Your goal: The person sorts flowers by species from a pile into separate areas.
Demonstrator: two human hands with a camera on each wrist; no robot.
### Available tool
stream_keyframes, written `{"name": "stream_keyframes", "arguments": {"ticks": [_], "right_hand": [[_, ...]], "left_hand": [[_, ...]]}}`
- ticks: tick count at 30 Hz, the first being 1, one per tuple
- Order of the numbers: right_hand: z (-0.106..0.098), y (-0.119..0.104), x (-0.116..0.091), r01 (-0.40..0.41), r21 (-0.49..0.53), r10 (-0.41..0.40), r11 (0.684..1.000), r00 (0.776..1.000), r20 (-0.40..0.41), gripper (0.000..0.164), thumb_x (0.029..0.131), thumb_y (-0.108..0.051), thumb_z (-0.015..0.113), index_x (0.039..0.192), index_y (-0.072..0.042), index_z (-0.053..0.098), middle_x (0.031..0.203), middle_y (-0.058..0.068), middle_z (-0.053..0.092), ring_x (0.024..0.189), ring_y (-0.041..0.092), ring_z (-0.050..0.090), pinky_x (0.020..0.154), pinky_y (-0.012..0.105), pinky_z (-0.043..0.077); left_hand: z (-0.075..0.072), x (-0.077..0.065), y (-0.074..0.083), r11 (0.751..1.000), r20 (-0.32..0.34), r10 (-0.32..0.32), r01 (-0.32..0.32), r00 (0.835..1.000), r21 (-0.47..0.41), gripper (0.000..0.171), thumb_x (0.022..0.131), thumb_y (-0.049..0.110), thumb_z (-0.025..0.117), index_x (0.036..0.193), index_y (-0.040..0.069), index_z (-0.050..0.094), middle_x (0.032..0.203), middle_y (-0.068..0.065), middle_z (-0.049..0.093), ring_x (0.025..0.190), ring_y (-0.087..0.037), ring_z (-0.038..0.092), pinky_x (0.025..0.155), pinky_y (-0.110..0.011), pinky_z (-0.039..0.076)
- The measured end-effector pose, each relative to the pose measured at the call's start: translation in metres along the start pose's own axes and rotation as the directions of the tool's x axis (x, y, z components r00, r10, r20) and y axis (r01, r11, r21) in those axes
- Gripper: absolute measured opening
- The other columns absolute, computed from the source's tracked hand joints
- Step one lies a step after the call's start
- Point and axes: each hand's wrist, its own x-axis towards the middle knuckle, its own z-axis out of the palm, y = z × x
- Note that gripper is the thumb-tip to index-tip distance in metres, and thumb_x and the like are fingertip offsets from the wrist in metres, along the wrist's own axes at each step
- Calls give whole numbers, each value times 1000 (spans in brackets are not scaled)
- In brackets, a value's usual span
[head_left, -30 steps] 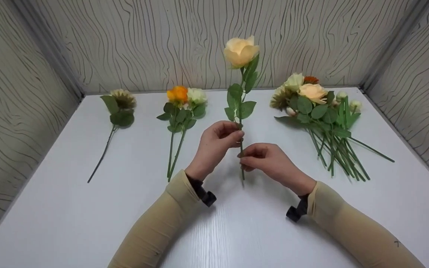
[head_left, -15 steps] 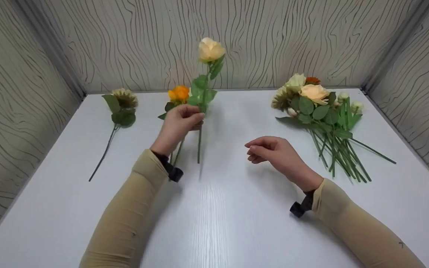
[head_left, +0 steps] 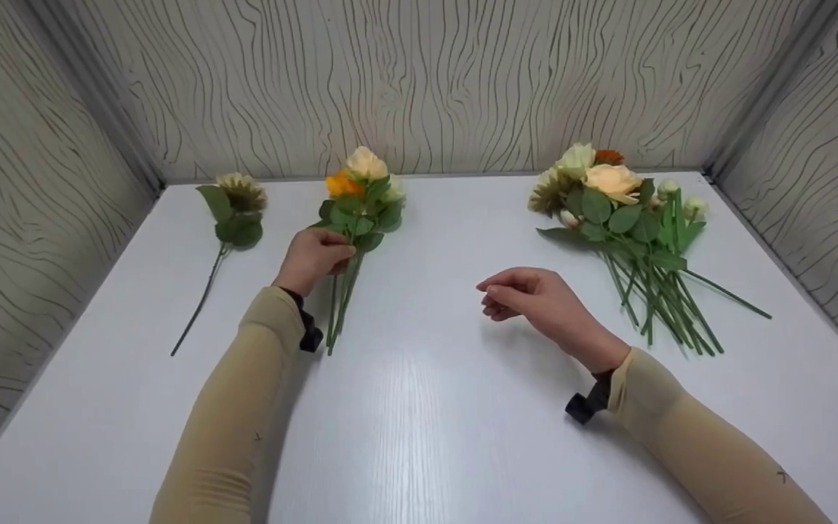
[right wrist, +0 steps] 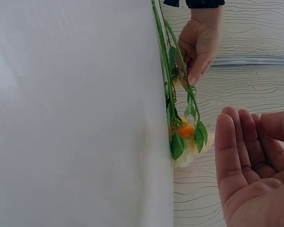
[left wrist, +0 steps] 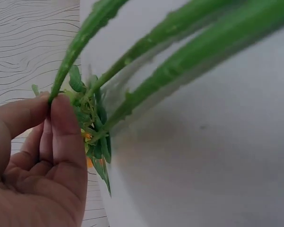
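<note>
My left hand [head_left: 315, 258] pinches the green stem of a pale peach rose [head_left: 366, 163] between thumb and fingertips. The rose lies over an orange flower [head_left: 344, 184] and a whitish flower [head_left: 394, 191], the latter mostly hidden behind its leaves. In the left wrist view the pinched stem [left wrist: 80, 40] stands a little apart from the two other stems [left wrist: 170, 68]. My right hand [head_left: 528, 298] hovers over the middle of the table, fingers loosely curled and holding nothing; in the right wrist view its palm [right wrist: 255, 189] is bare.
To the left lies a single beige flower [head_left: 241, 193] with a long dark stem. At the right is a pile of mixed flowers [head_left: 612, 182] with crossing stems [head_left: 670, 306]. The white table [head_left: 419, 437] ends at patterned walls [head_left: 419, 80] at the back and sides.
My left hand has carried the peach rose leftward from mid-table and lowered it onto the orange and white flowers. The right hand has let go of its stem and drawn slightly back.
</note>
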Motion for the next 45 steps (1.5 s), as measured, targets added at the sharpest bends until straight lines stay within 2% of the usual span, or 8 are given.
{"name": "stream_keyframes", "arguments": {"ticks": [8,22,27,30,34,39,42,45], "right_hand": [[0,-3,1,14,12,-14,1000,1000,10,26,101,-21,68,117,0,72,102,22,70,97,31,71,87,41,59],[-13,3,6,4,-21,-4,1000,1000,-24,29,101,-21,68,119,1,71,109,27,68,98,30,72,86,37,60],[-40,7,10,-57,-141,46,988,996,-78,36,103,-25,65,126,3,67,117,29,66,105,34,68,89,40,58],[-68,6,9,-115,-278,78,954,987,-139,39,105,-28,62,129,2,66,119,24,67,108,37,65,90,42,58],[-113,3,-2,-211,-486,93,848,962,-255,42,106,-36,58,129,-2,67,118,19,67,102,34,62,80,39,56],[-157,4,-21,-296,-656,76,694,936,-342,36,104,-31,60,118,0,70,109,18,69,87,29,59,68,41,49],[-174,5,-28,-330,-711,90,621,931,-353,28,100,-23,62,89,1,70,79,12,64,67,24,54,57,39,45],[-182,6,-34,-360,-734,127,575,926,-355,30,96,-20,66,70,-5,61,63,2,53,57,21,46,50,36,39]], "left_hand": [[3,-2,-4,994,-29,11,-7,1000,108,30,99,13,68,125,-2,64,112,-17,65,95,-26,65,86,-39,56],[-2,-2,3,991,-85,14,-3,996,136,43,99,22,69,132,-1,54,118,-15,59,98,-27,62,89,-42,54],[6,-6,13,975,-121,140,-115,983,190,50,100,24,68,141,0,51,123,-14,57,108,-28,57,91,-41,53],[22,-12,24,940,-106,274,-243,956,239,49,101,23,68,143,3,52,129,-13,57,115,-28,55,96,-41,50],[53,-26,36,819,-16,464,-422,886,388,50,101,26,68,144,6,53,137,-9,56,125,-25,53,105,-39,45],[93,-44,45,533,210,647,-632,733,562,56,101,34,67,150,11,50,144,-7,54,133,-23,49,112,-37,41],[114,-51,49,364,335,699,-718,632,593,58,101,36,66,151,11,49,146,-8,54,135,-23,48,114,-37,38],[134,-58,53,257,430,707,-770,562,584,58,102,35,66,152,11,48,146,-8,54,136,-24,48,116,-37,35]]}}
